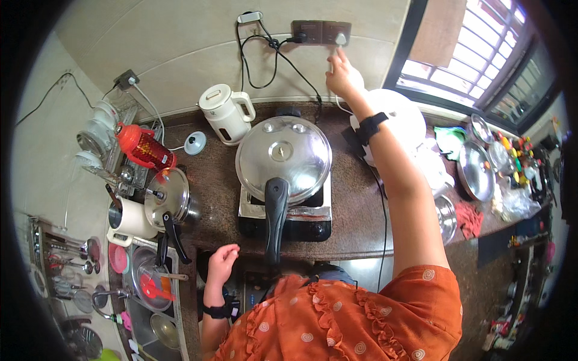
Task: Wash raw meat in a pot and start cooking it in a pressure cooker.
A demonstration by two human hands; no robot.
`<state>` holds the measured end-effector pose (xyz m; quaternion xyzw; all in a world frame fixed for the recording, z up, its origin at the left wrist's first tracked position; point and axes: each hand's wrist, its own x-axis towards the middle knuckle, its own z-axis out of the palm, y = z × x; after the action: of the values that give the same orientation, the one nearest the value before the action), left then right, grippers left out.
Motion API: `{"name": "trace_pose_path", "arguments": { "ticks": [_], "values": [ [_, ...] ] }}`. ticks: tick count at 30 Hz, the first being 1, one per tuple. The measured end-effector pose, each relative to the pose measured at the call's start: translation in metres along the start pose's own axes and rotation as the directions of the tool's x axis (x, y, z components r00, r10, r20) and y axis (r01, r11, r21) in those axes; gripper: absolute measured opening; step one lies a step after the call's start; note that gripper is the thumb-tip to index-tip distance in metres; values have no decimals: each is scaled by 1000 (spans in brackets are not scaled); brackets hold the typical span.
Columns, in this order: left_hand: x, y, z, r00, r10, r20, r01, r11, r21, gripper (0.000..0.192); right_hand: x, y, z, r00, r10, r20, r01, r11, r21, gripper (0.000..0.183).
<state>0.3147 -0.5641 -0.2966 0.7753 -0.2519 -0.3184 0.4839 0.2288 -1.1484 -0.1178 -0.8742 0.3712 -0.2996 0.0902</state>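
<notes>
My right hand point(345, 77) reaches up to the wall with its index finger extended, just below a white plug point(340, 39) in a dark socket plate point(311, 32). The fingertip is near the plug; whether it touches is unclear. My left hand point(222, 263) hangs by the counter's front edge, its fingers loosely curled and nothing seen in them. Between my arms a large steel pressure cooker point(298, 158) stands lidded on a stove point(284, 228), its black handle point(276, 212) pointing towards me.
Behind the cooker is a cream electric kettle point(224, 113). A red thermos flask point(146, 146), a smaller pressure cooker point(169, 194) and a cream jug point(131, 219) stand left, above a sink point(153, 325). A white appliance point(397, 115) sits under my right forearm. Black cords point(276, 58) hang behind.
</notes>
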Motion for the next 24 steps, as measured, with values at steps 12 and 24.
{"name": "trace_pose_path", "arguments": {
  "ticks": [12,24],
  "values": [
    [-83,-17,15,947,-295,-125,287,955,-79,29,90,-22,39,996,-64,54,62,997,36,43],
    [-8,-10,41,998,-64,18,57,958,283,27,21,-38,-1,992,-15,-124,75,869,490,40]
  ]
}}
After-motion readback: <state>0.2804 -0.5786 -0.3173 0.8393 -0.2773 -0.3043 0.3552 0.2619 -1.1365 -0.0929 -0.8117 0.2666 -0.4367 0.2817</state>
